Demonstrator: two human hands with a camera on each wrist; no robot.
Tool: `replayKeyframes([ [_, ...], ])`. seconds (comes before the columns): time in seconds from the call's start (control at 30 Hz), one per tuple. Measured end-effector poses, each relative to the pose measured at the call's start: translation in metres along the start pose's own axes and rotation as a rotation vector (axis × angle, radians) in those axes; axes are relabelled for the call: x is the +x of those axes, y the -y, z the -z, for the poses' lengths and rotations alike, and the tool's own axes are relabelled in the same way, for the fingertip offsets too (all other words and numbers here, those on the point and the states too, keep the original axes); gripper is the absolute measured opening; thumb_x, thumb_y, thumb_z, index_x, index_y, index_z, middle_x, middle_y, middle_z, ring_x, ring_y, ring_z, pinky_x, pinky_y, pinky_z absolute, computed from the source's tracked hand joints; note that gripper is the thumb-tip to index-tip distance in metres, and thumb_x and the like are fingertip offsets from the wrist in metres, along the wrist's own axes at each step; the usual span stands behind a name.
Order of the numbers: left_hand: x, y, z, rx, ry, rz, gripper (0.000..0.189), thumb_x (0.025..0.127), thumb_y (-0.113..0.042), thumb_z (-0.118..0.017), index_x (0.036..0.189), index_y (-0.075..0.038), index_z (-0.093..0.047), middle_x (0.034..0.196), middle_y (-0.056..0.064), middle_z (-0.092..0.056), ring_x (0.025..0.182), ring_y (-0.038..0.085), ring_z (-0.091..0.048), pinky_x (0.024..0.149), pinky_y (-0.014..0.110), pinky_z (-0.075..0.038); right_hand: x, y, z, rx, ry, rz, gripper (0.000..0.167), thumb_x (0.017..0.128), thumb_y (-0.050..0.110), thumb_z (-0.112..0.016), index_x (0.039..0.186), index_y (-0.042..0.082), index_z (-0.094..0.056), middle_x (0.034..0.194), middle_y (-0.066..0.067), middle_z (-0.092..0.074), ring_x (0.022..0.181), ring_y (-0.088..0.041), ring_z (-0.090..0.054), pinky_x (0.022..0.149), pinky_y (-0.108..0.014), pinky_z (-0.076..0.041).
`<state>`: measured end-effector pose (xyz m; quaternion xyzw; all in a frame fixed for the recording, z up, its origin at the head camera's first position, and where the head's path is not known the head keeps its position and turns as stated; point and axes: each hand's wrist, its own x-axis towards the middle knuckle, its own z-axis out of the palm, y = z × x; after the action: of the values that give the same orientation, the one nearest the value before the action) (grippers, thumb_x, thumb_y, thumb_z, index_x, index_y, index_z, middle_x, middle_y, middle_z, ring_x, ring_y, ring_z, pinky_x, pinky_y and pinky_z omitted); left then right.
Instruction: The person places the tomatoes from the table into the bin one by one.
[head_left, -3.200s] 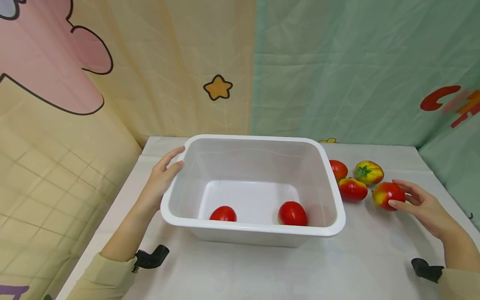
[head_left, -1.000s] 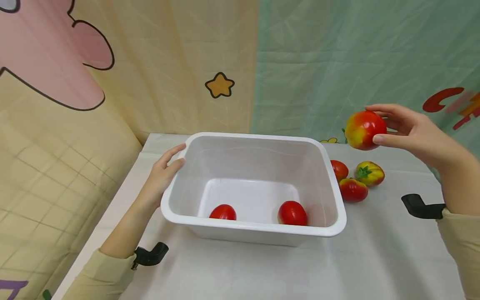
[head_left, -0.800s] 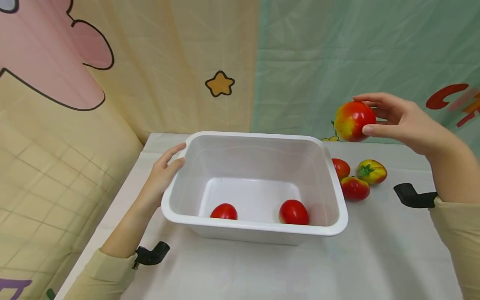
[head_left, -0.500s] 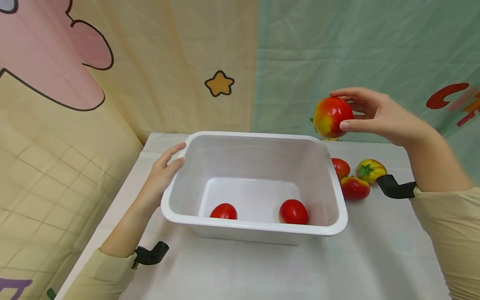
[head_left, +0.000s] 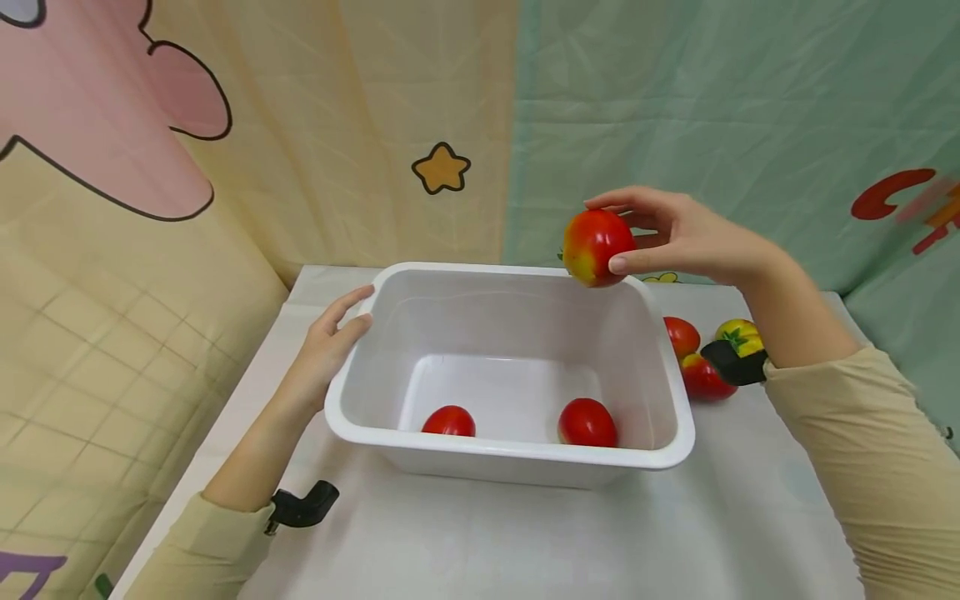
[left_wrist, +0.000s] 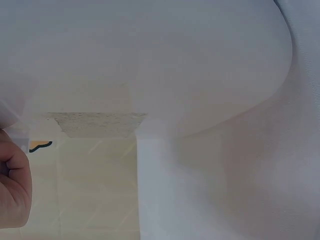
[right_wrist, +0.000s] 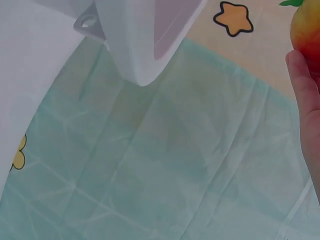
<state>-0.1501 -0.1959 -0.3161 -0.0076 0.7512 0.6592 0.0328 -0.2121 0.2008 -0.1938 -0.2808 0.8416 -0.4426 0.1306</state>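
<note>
My right hand (head_left: pixel 686 233) grips a glossy red-and-yellow fruit (head_left: pixel 594 246), round like a tomato, between thumb and fingers. It is held up over the back right rim of a white plastic tub (head_left: pixel 510 454). In the right wrist view, part of this fruit (right_wrist: pixel 306 37) with a green leaf shows at the right edge. At the tub's left side, my left hand (head_left: pixel 322 354) holds the rim with thumb and fingers. Inside lie two red fruits, one at right (head_left: pixel 587 422) and one at left (head_left: pixel 448 421), both partly hidden by the front wall.
Right of the tub, a red fruit (head_left: pixel 681 336), a red-and-yellow fruit (head_left: pixel 701 379) and a yellow ribbed fruit (head_left: pixel 738 333) lie on the white tabletop (head_left: pixel 480 542). My right wrist's black camera mount (head_left: pixel 735 364) partly covers them. A printed curtain (head_left: pixel 337 125) hangs behind.
My right hand has picked the red-and-yellow fruit off the table, lifted it and carried it left to above the tub's rim. The left hand has stayed at the rim.
</note>
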Motion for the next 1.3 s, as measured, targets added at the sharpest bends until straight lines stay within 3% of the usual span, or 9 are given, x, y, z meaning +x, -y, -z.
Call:
replayKeyframes([
  [0.4, 0.000, 0.000, -0.001, -0.003, -0.006, -0.004, 0.049, 0.098, -0.025, -0.047, 0.145, -0.019, -0.034, 0.118, 0.020, -0.050, 0.087, 0.016, -0.061, 0.068, 0.032, -0.053, 0.031, 0.010, -0.025, 0.064, 0.119, 0.063, 0.056, 0.083, 0.011, -0.069, 0.134, 0.017, -0.047, 0.128, -0.004, -0.048, 0.110, -0.026, -0.054, 0.084, -0.035, -0.051],
  [0.83, -0.002, 0.002, -0.001, -0.003, 0.001, -0.004, 0.049, 0.098, -0.026, -0.046, 0.145, -0.020, -0.033, 0.121, 0.019, -0.048, 0.087, 0.016, -0.061, 0.068, 0.031, -0.053, 0.045, 0.006, -0.050, 0.094, 0.199, 0.105, 0.056, 0.083, 0.011, -0.069, 0.134, 0.014, -0.046, 0.127, -0.005, -0.048, 0.113, -0.023, -0.050, 0.087, -0.036, -0.049],
  [1.3, -0.002, 0.001, -0.001, -0.015, 0.004, -0.009, 0.050, 0.098, -0.026, -0.046, 0.145, -0.019, -0.033, 0.120, 0.019, -0.049, 0.087, 0.016, -0.061, 0.068, 0.031, -0.053, 0.036, 0.007, -0.038, 0.022, 0.177, 0.140, 0.056, 0.087, 0.013, -0.065, 0.138, 0.012, -0.042, 0.139, 0.000, -0.041, 0.124, -0.018, -0.042, 0.096, -0.033, -0.043],
])
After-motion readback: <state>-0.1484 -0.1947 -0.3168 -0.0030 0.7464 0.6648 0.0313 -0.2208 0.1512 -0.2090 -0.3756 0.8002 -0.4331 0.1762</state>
